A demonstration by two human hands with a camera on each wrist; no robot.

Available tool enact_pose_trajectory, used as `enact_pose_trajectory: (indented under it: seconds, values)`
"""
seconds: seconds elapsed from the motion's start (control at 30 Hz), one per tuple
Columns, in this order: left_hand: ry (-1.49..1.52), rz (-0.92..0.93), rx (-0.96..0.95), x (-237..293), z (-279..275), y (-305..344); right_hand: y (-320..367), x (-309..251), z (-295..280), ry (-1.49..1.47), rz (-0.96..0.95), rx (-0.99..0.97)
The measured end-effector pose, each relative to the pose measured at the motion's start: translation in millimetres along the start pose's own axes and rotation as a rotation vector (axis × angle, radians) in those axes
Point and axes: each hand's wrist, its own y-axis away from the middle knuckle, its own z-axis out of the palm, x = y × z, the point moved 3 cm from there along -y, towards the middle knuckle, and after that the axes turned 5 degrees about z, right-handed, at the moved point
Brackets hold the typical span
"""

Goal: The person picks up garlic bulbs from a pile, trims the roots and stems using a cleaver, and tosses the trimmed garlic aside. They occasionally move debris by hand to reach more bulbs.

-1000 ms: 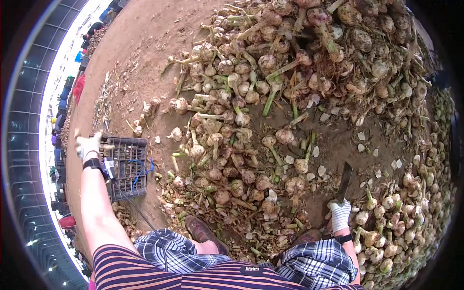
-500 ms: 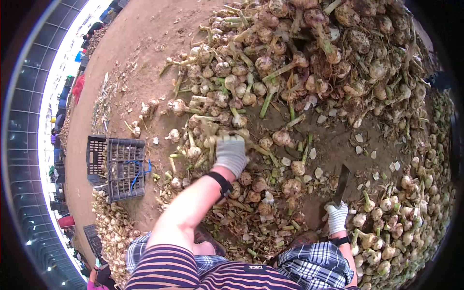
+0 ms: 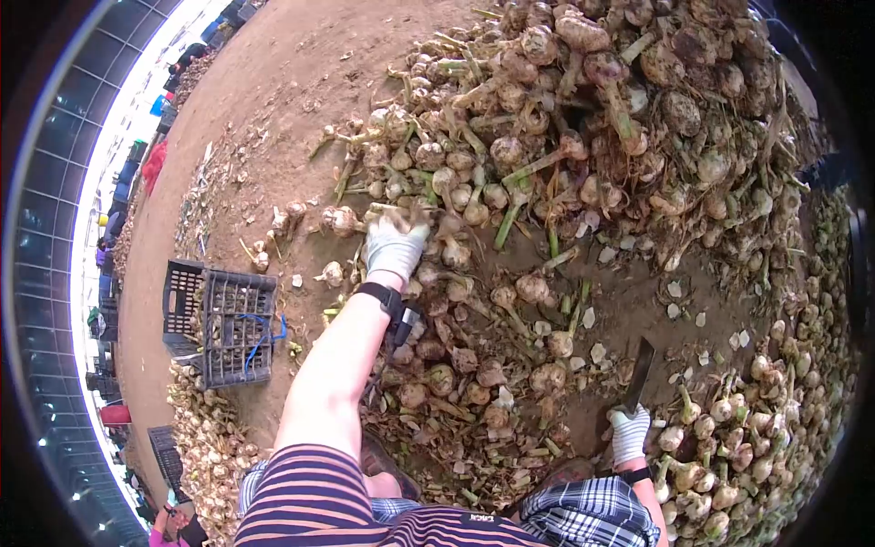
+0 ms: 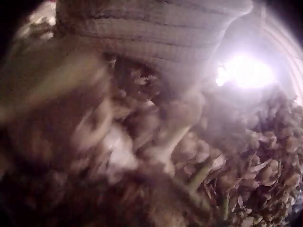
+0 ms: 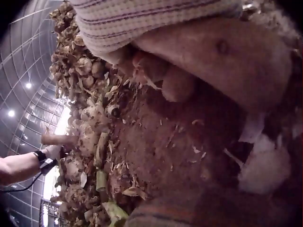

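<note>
My left hand (image 3: 396,248), in a striped work glove, is stretched out over the garlic at the middle left. Its fingers are bent at a garlic bulb with a stalk, blurred in the head view and partly hidden by the glove. The left wrist view is smeared, showing the glove (image 4: 142,33) above loose garlic bulbs (image 4: 189,146). By the right knee my gloved right hand (image 3: 629,433) grips a long-bladed knife (image 3: 641,376), blade pointing away from the body. In the right wrist view the bent fingers (image 5: 179,85) and thumb hide the handle.
A tall heap of untrimmed garlic (image 3: 674,100) rises ahead. Trimmed bulbs (image 3: 715,474) spread along the right side, and more bulbs (image 3: 214,456) lie at left. A black plastic crate (image 3: 237,328) with blue cord stands at left. Cut stalks and skins (image 3: 474,447) litter the ground near the shoes.
My left hand has swung from beside the crate in to the garlic at the middle, then slightly forward and left. The right hand stays by the knee with the knife.
</note>
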Motion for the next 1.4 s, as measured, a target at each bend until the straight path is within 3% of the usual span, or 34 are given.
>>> enact_pose_trajectory:
  seconds: [0.03,0.1,0.2,0.27,0.33,0.37,0.4,0.43,0.47,0.5,0.6,0.63,0.67,0.7,0.73,0.77,0.8,0.87,0.9,0.93,0.97,1.0,1.03,1.1,1.13,1.2,1.23,1.27,1.33,1.37,1.4]
  values:
    - [-0.296,0.031,0.028,-25.8,3.1,-8.0,1.2,0.1,-0.1,0.033,0.013,0.008]
    - [-0.237,-0.162,-0.262,-2.6,18.8,28.2,-4.2,0.4,1.8,0.041,0.010,0.021]
    - [-0.581,0.193,-0.279,0.5,42.5,75.0,-2.8,6.0,2.7,0.072,-0.033,0.038]
    - [-0.445,0.213,-0.517,26.2,46.5,109.0,-4.3,8.6,-1.4,0.102,-0.135,0.065]
    - [-0.381,0.408,-0.602,23.0,41.7,131.2,-7.5,12.6,-1.2,0.032,-0.121,0.094]
    - [-0.348,0.397,-0.675,31.6,28.8,128.1,0.7,1.0,1.7,0.041,-0.113,0.083]
    - [-0.012,0.435,-0.692,-16.5,56.2,110.6,5.1,-5.5,4.1,0.048,-0.105,0.075]
    - [-0.006,0.430,-0.691,-25.2,38.9,101.2,3.0,-0.6,1.4,0.035,-0.050,0.072]
    - [0.317,0.275,-0.443,-33.9,1.7,78.3,2.4,-1.5,3.0,0.044,-0.052,0.070]
    - [0.403,0.270,-0.231,-38.4,-44.7,58.6,3.1,-3.4,4.2,0.009,-0.072,0.073]
    - [0.421,0.231,0.469,-81.5,-189.6,24.6,4.9,-8.3,3.5,0.013,-0.084,0.088]
    - [0.320,-0.148,0.509,-92.3,-244.5,31.3,3.8,-6.2,2.8,0.048,-0.076,0.104]
    - [0.195,-0.022,0.805,-126.7,-286.6,27.7,-8.9,11.9,-5.6,0.047,0.023,0.080]
    - [-0.021,-0.126,0.930,-164.7,-328.6,30.7,-7.3,10.0,-4.2,0.049,0.003,0.065]
    - [-0.159,-0.169,0.923,-166.4,-351.3,40.7,-3.4,5.5,-4.6,0.053,-0.017,0.054]
    - [-0.742,-0.600,1.037,-170.6,-358.8,45.5,-0.6,2.8,-3.5,0.058,-0.012,0.055]
    - [-0.875,-0.607,1.075,-174.5,-352.8,49.7,0.9,-1.2,-1.6,0.064,-0.038,0.066]
    - [-0.733,-0.424,0.607,-171.4,-324.5,39.9,0.3,-1.4,-1.2,0.073,-0.064,0.074]
    - [-0.753,-0.142,0.481,-176.8,-289.5,26.6,-2.2,2.4,-3.4,0.081,-0.038,0.080]
    - [-0.621,-0.080,0.214,-140.6,-245.5,27.7,-4.3,6.2,-5.4,0.089,-0.013,0.088]
    - [-0.632,0.187,0.022,-162.0,-204.2,16.6,-4.9,8.6,-6.4,0.092,-0.015,0.093]
    - [-0.508,-0.064,-0.270,-148.2,-165.7,16.8,-4.6,9.2,-7.3,0.085,-0.005,0.091]
    - [-0.414,-0.047,-0.376,-143.7,-130.7,18.1,-5.0,8.9,-8.1,0.076,0.003,0.090]
    - [-0.484,-0.126,-0.446,-193.0,-59.8,-5.6,-4.8,9.2,-9.5,0.087,0.003,0.101]
    - [-0.490,-0.206,-0.322,-183.9,-50.0,-8.8,-4.7,10.8,-8.6,0.093,0.006,0.105]
    - [-0.423,-0.191,-0.350,-175.3,-52.9,-17.4,-5.5,11.3,-10.6,0.097,-0.005,0.103]
    - [0.084,-0.379,-0.391,-171.0,-55.8,-11.2,2.2,6.7,-8.5,0.078,-0.023,0.100]
    - [0.112,-0.235,-0.315,-162.9,-64.5,-12.9,1.5,2.0,-3.2,0.050,-0.056,0.090]
    - [0.578,-0.185,-0.241,-139.1,-85.4,-5.3,-3.5,11.9,-8.5,0.066,0.011,0.084]
    - [0.426,-0.063,-0.126,-146.3,-94.2,-14.4,0.4,5.6,-6.0,0.063,0.032,0.084]
    - [0.201,-0.146,-0.341,-164.4,-108.3,-12.1,0.3,1.3,-2.7,0.064,0.051,0.078]
